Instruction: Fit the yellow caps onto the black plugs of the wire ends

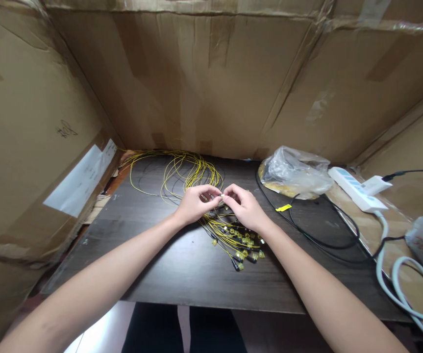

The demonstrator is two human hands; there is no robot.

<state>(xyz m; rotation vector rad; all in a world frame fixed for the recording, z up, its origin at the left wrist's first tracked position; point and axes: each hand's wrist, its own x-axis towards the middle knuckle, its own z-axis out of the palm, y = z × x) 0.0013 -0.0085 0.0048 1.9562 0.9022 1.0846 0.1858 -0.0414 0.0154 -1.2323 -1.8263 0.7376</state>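
Note:
My left hand (199,203) and my right hand (243,205) meet above the table, thumbs and forefingers pinched together at the fingertips. Between them shows a small connector (222,195) with a pale yellow end, like the capped ones below; its finer detail is too small to make out. Under and just in front of the hands lies a bunch of black cable connectors with yellow caps (246,240). Their thin yellow cables (200,171) run beneath the hands and coil toward the back left of the table.
The dark tabletop (167,264) is walled by cardboard (196,88). At the back right lies a clear plastic bag (294,171). A black cable with a yellow tag (284,208) loops near my right forearm. A white power strip (356,189) and its cord stand farther right.

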